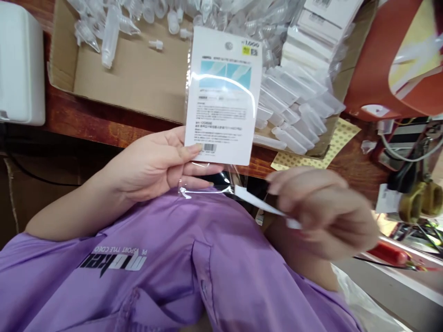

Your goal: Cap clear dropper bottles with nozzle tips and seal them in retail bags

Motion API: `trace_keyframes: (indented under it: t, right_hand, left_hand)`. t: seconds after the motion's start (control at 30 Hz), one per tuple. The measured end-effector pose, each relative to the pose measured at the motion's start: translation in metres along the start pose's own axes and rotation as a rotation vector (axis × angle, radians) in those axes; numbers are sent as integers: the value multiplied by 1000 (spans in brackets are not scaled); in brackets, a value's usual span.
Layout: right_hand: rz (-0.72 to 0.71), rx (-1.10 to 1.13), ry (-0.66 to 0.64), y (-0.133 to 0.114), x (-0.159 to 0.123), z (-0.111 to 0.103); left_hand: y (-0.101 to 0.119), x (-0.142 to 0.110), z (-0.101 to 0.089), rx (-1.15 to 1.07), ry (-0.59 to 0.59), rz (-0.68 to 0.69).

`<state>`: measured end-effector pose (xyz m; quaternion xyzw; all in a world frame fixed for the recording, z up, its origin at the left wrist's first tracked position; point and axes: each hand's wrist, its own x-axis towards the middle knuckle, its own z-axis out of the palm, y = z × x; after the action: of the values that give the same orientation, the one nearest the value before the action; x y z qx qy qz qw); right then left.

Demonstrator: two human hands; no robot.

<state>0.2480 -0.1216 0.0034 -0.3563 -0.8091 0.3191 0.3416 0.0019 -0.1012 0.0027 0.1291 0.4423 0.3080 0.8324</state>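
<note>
My left hand (155, 161) grips the lower left corner of a clear plastic bag holding a white printed card (223, 124), thumb on the front near the barcode. The card bears a blue picture panel, lines of small print and a yellow mark at the top. Below the card, the clear end of the bag (204, 182) hangs over my left fingers. Blurred by motion, my right hand (321, 212) is closed on a narrow white strip (259, 203). The strip's far end reaches the bag's lower right corner; I cannot tell whether it is still attached there.
Behind the bag stands a shallow cardboard box (128, 87) with many clear plastic bottles and nozzles, translucent tubes (294, 133) and stacked bagged cards (311, 41). A white appliance (20, 64) is at the left. Yellow-handled scissors (413, 200) and an orange container (367, 69) lie at the right.
</note>
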Motion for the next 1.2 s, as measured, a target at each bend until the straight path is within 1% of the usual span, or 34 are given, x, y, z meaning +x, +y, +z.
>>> trace_keyframes:
  t: [0.03,0.07,0.1,0.13,0.17,0.2,0.23,0.3,0.33,0.4,0.43,0.47,0.5,0.53,0.57,0.6,0.67,0.77,0.83,0.93,1.0,1.07,1.2]
  right_hand:
    - [7,130,144,7,-8,-7]
    - [31,242,247,16,-15,-14]
    - [61,322,358,26,-22,-21]
    - [123,326,438,37,-28,-27]
    - [175,285,517,48,-31,-34]
    - [216,206,609,59,-33,-41]
    - [244,98,673,69,-33,-50]
    - [317,-148,717,85,-25,-71]
    - [376,-257,689,92,-17,-84]
    - [515,-398,571,105,3,-112]
    - [544,-450,574,113,15,-126]
    - [574,-501,533,121,28,-140]
    - [595,-560,529,131,40,-153]
    - [644,-614,514,141,52,-163]
    - [707,-676,465,151,63,-172]
    - [723,-698,443,161,72,-179]
    - [766,-742,386,175,85,-186]
    - [789,-773,287,181,91,-189]
    - [740,-876,218,179,88,-190]
    - [612,-1104,87,181,83,-193]
    - [570,-1141,16,187,83,-195]
    - [564,-1109,-10,196,86,-197]
    - [594,-1066,29,204,93,-196]
  left_hand:
    - [1,0,-3,14,14,-15]
    - [2,0,-7,25,34,-19]
    - [2,-1,-9,36,53,-17]
    - [2,-1,-11,48,65,-18]
    - [1,-1,-13,62,77,-28]
    - [0,-1,-13,76,90,-43]
    - [-2,-1,-13,88,106,-58]
    - [-6,-1,-10,103,147,-79]
    - [-9,0,-8,112,165,-87]
    - [-14,2,-5,134,189,-88]
    - [-15,3,-3,145,203,-86]
    - [-16,4,-1,154,213,-80]
    - [-17,5,1,160,218,-73]
    - [-17,6,3,160,223,-63]
    - [-17,6,5,159,227,-55]
    - [-16,6,6,156,229,-46]
    - [-15,5,9,146,232,-35]
    - [-14,5,8,142,232,-21]
    - [-14,5,6,155,223,-17]
    - [-15,7,3,182,226,-12]
    - [-15,9,3,197,233,-2]
    - [-15,9,4,205,238,10]
    - [-15,8,4,202,248,11]
